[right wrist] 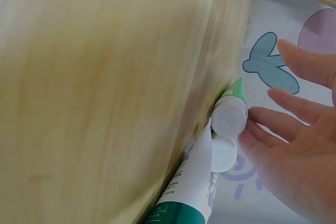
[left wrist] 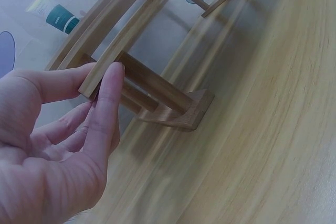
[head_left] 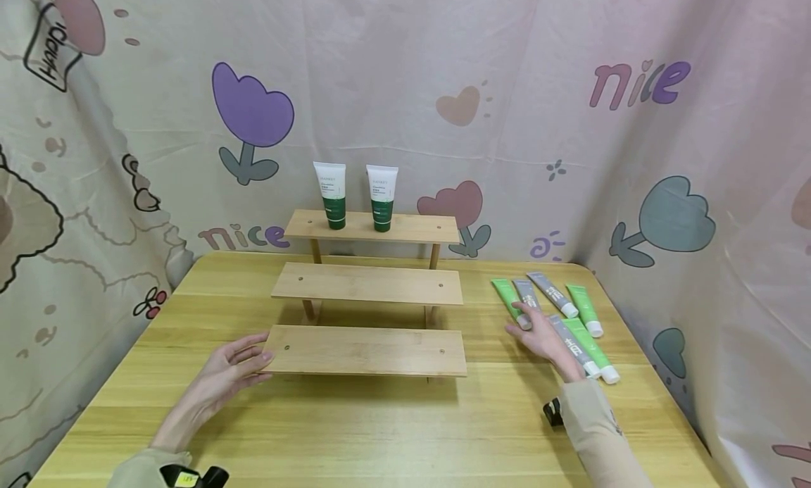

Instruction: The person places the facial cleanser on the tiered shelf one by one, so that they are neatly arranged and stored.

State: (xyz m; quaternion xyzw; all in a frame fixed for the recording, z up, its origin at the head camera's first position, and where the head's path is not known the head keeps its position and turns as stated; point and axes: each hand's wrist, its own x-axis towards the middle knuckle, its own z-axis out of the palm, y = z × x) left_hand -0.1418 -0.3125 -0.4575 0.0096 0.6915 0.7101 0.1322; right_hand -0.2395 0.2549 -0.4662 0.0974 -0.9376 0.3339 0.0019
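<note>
A three-tier wooden shelf stand [head_left: 367, 350] stands on the table. My left hand [head_left: 231, 367] pinches the left end of its lowest board [left wrist: 107, 72] between thumb and fingers. On the top board, two white tubes [head_left: 331, 182] with dark green lower parts stand upright. At the right, my right hand [head_left: 541, 333] is spread above several lying tubes, its fingers close to the white cap [right wrist: 229, 116] of a green tube [head_left: 507, 294]. Whether they touch it I cannot tell. A white and dark green tube [right wrist: 184, 182] lies nearer the right wrist camera.
Around the right hand lie grey tubes [head_left: 552, 293] and green tubes [head_left: 584, 308], some side by side. The wooden table [head_left: 355, 439] reaches back to a printed curtain [head_left: 380, 72], which also hangs along both sides.
</note>
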